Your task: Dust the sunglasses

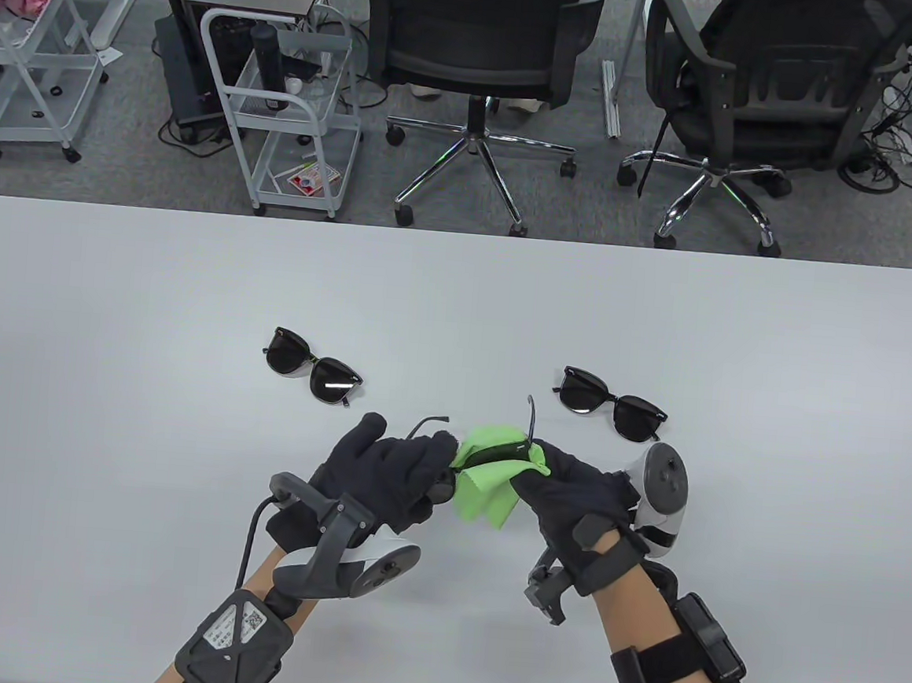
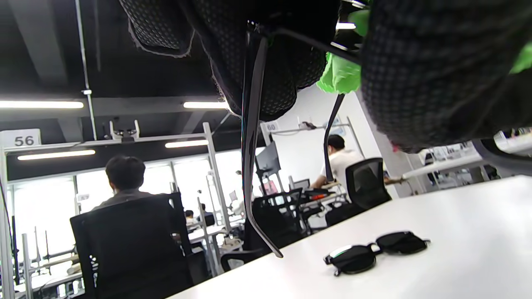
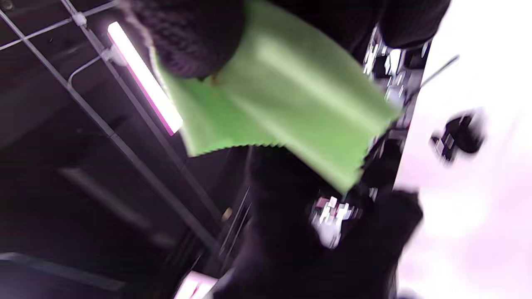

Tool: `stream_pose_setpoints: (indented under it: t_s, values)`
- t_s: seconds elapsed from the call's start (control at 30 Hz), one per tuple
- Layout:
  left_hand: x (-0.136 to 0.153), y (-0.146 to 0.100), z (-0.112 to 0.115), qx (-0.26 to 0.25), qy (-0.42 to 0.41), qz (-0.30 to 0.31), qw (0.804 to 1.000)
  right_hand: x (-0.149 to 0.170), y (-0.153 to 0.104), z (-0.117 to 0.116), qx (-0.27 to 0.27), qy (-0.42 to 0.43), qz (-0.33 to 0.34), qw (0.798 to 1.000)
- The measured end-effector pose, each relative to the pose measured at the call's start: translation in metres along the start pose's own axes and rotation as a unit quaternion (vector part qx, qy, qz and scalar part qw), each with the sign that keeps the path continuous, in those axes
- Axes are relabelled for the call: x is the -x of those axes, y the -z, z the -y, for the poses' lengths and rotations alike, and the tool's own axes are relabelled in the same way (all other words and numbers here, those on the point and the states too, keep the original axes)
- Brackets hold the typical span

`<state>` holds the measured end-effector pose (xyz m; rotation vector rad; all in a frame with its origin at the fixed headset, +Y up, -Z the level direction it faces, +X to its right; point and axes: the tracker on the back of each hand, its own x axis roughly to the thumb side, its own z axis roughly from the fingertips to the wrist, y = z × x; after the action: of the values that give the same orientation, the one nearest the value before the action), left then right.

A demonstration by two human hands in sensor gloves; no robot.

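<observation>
My left hand (image 1: 406, 472) grips a black pair of sunglasses (image 1: 495, 451) above the table, its two temple arms sticking up and away. My right hand (image 1: 563, 484) pinches a green cloth (image 1: 484, 486) wrapped over the glasses' lens. In the left wrist view the temple arms (image 2: 251, 145) hang down below my gloved fingers, with the green cloth (image 2: 338, 74) behind them. The right wrist view is blurred and shows the green cloth (image 3: 286, 95) under my fingers (image 3: 191, 37). Two more black pairs lie on the table, one to the left (image 1: 311, 375), one to the right (image 1: 613, 403).
The white table (image 1: 104, 408) stretches wide around my hands. Beyond its far edge stand two black office chairs (image 1: 479, 52) and a white wire cart (image 1: 285, 107). People sit at desks in the background of the left wrist view.
</observation>
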<state>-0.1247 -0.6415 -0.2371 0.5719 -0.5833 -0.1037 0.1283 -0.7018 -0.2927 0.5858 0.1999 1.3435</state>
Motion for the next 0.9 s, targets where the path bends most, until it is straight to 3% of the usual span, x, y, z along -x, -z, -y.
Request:
stream_pose_setpoints:
  t_s: [0.1,0.2,0.4,0.57,0.7,0.9]
  values:
    - [0.012,-0.001,-0.007,-0.019,-0.022,-0.034,0.999,-0.007,0.001,0.001,-0.053,-0.094,0.004,0.994]
    - [0.015,-0.002,-0.011,-0.029,-0.033,-0.042,0.998,-0.003,0.002,-0.007,-0.043,-0.056,-0.006,0.997]
    - [-0.005,0.001,-0.017,-0.045,-0.015,-0.009,0.999,0.003,0.009,-0.041,-0.082,-0.063,-0.031,0.994]
    - [-0.015,0.003,-0.013,-0.043,-0.009,-0.001,0.999,0.006,0.006,-0.043,-0.001,-0.081,-0.055,0.995]
    - [-0.030,0.007,-0.007,-0.023,0.008,0.020,1.000,0.007,0.001,-0.040,0.090,-0.130,-0.077,0.984]
    - [-0.029,0.010,-0.002,0.002,-0.030,0.009,1.000,0.009,-0.001,-0.034,0.100,-0.145,-0.072,0.982]
